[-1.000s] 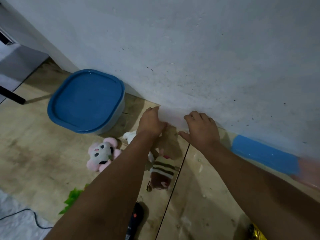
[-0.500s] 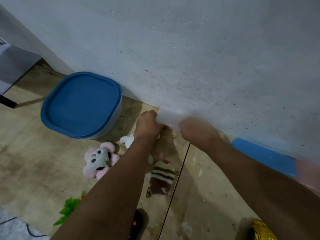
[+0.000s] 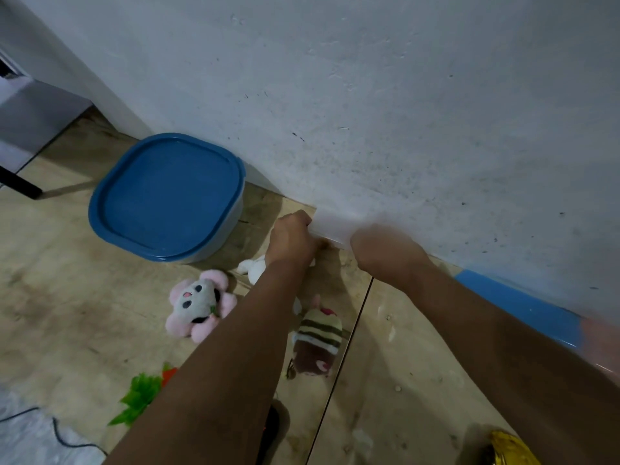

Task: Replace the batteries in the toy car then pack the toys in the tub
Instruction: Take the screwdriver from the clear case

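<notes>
Both hands at the foot of the wall on the tan tiled floor [image 3: 67,313]. Left hand [image 3: 291,237] has fingers curled onto the edge of a translucent whitish plastic piece [image 3: 330,224], maybe a box rim or lid, can't tell which. Right hand [image 3: 385,253] is motion-blurred at the other end of that piece; finger state can't be told.

Round-cornered tub with blue plastic lid [image 3: 167,193] sits by the wall, left of the hands, lid on. Toys loose on the floor, none packed: pink-and-white panda flower plush [image 3: 198,303] near the tub, small white plush [image 3: 253,268] partly under the left wrist, brown-and-cream striped plush [image 3: 317,340] between the forearms, green leafy toy [image 3: 141,397] nearer the bottom left. Black object [image 3: 270,431] under the left forearm, possibly the toy car, unclear. Gold shiny thing [image 3: 506,451] at bottom right. Blue strip [image 3: 516,303] along the wall on the right.

Judgement: early stage. No batteries visible, swap not shown as done, tub unopened, all packing left.
</notes>
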